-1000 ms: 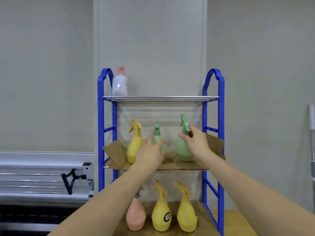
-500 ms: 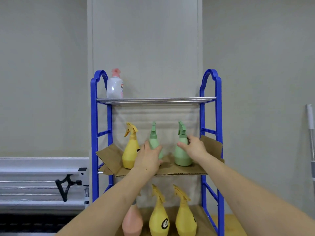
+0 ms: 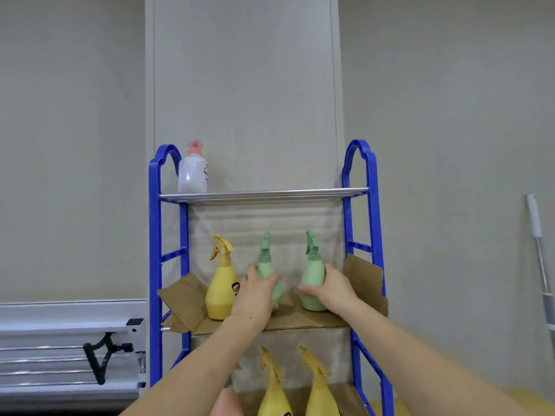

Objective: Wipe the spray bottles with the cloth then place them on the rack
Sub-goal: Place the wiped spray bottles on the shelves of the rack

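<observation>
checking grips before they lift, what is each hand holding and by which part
The left hand grips the middle green bottle round its body. The right hand grips the right green bottle round its lower body.

Even, soft light (slight blur, edges bowed)

We see a rack [image 3: 360, 205] standing against the far wall, with one bottle [image 3: 192, 172] at the left end of its top shelf [image 3: 270, 194]. On the cardboard sheet [image 3: 365, 274] of the middle shelf three spray bottles stand in a row: the left sprayer [image 3: 221, 283], the middle sprayer [image 3: 265, 259], the right sprayer [image 3: 312, 274]. Our left hand [image 3: 255, 295] lies around the middle sprayer, our right hand [image 3: 333, 288] around the right sprayer. Below, on the lower shelf, two more sprayers [image 3: 274, 391] stand side by side, a third bottle [image 3: 225, 403] to their left. A pole [image 3: 537, 235] leans at the far right.
</observation>
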The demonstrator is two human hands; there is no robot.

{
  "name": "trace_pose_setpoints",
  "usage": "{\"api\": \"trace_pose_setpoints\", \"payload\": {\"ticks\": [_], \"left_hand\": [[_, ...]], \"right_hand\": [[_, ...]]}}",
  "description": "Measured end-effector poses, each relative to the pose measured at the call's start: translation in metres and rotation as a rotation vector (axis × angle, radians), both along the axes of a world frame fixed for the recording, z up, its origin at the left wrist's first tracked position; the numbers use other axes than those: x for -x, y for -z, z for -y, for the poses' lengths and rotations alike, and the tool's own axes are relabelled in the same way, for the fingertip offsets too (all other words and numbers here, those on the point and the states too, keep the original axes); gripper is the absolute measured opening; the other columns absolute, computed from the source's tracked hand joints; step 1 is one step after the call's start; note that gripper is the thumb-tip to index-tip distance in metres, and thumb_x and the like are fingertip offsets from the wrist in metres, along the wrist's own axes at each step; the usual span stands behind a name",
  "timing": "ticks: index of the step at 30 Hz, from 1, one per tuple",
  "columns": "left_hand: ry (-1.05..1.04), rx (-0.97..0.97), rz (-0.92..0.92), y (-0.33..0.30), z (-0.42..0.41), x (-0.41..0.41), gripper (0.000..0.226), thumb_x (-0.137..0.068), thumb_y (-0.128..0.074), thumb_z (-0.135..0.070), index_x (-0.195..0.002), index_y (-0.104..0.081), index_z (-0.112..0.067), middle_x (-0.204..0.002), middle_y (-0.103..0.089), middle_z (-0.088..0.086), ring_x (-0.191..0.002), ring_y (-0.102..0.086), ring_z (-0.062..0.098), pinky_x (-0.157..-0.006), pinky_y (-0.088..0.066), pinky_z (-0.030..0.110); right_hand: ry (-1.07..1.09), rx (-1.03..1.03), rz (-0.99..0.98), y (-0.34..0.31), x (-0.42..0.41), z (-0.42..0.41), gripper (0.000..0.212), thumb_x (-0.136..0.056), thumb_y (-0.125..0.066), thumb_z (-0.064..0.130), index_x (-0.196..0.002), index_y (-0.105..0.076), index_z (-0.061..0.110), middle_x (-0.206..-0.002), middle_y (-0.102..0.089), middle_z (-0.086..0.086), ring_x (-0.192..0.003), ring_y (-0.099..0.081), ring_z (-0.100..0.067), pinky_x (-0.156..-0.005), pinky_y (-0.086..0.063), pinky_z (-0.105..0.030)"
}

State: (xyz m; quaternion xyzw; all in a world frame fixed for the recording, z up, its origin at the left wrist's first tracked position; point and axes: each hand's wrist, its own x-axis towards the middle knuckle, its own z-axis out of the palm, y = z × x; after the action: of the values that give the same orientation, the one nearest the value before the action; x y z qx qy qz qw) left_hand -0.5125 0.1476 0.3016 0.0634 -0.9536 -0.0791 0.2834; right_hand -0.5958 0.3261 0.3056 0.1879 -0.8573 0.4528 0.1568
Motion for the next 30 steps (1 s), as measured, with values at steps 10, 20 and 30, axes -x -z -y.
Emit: {"api": "trace_pose_setpoints", "payload": {"ticks": [10,20,30], "left_hand": [[0.068,0.019,-0.107,0.004,-0.019,0.008,0.065,-0.084,-0.077,-0.031,-0.142,-0.049,-0.042,-0.141,-0.026,0.009,-0.134,-0.034,0.034,-0.114,-0.038,0.04],[0.117,-0.372,-0.267,0.009,-0.02,0.006,0.078,-0.084,-0.082,-0.026,-0.142,-0.031,-0.021,-0.136,-0.041,0.013,-0.126,-0.049,0.032,-0.102,-0.042,0.036],[0.15,-0.536,-0.112,0.005,-0.004,0.008,0.082,-0.083,-0.081,-0.024,-0.151,-0.035,-0.015,-0.142,-0.057,0.003,-0.129,-0.055,0.023,-0.099,-0.044,0.03]], "right_hand": [[-0.07,0.015,0.024,-0.004,-0.002,-0.012,0.073,-0.073,-0.089,0.043,-0.13,-0.047,0.023,-0.113,-0.063,0.005,-0.102,-0.063,-0.016,-0.086,-0.055,-0.033],[-0.145,0.142,0.053,0.01,-0.004,-0.017,0.068,-0.079,-0.083,0.045,-0.135,-0.049,0.026,-0.114,-0.064,0.009,-0.102,-0.063,-0.01,-0.09,-0.056,-0.033],[-0.194,0.155,0.068,0.011,-0.006,-0.024,0.064,-0.084,-0.079,0.041,-0.14,-0.049,0.029,-0.117,-0.063,0.011,-0.106,-0.062,-0.01,-0.091,-0.055,-0.031]]}}
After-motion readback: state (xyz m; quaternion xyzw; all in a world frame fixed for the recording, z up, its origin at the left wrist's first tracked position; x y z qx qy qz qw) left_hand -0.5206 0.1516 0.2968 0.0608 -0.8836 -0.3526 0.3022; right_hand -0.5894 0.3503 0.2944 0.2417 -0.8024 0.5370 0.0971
